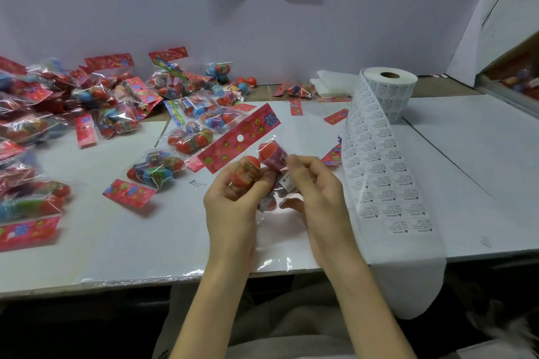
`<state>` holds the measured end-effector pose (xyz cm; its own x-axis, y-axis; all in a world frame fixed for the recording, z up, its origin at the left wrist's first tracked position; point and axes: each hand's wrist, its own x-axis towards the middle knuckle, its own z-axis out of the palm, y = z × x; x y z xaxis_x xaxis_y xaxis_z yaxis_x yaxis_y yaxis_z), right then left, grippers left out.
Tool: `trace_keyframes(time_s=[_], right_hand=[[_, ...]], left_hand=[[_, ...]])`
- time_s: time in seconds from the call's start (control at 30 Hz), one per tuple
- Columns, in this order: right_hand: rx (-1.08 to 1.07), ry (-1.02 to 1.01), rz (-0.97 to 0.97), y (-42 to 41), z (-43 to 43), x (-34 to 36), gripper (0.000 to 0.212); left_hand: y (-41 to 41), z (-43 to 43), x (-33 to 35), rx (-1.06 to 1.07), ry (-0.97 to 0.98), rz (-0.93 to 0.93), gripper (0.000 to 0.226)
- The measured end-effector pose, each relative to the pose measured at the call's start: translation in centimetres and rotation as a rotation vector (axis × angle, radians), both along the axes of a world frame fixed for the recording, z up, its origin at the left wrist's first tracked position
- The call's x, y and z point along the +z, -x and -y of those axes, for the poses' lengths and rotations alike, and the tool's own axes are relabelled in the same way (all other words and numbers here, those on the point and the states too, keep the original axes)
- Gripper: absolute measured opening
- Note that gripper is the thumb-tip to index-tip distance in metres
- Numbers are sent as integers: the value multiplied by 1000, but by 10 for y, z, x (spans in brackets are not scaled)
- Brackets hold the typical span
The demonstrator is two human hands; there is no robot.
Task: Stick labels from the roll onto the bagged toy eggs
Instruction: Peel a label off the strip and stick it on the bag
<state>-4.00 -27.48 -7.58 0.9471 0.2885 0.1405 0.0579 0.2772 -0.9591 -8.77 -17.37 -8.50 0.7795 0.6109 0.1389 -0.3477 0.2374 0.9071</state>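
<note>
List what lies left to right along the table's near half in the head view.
Bag pile, loose bag, left hand, right hand, label strip. Held bag overlaps both hands, omitted.

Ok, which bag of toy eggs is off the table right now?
The bag held up between the left hand and right hand, its red flowered header pointing up-left. The other bags lie on the table, mostly at the left.
</note>
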Motion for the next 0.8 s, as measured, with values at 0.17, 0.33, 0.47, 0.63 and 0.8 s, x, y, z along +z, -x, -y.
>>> trace_keyframes(time_s=[0.17,0.33,0.47,0.63,0.8], right_hand=[[96,-20,-14,-2,2,-1,17],[64,41,34,-2,1,-5,22],[43,43,28,-3,3,-7,23],[46,84,90,-2,3,-5,24],[-7,10,98,0,4,-2,30]], left_hand=[[-2,-1,-3,91,-15,-29,26],[0,-1,-2,57,28,-33,24],[2,1,2,6,12,-12,22],[3,3,5,19,44,-7,36],[4,4,4,-54,-73,-37,23]])
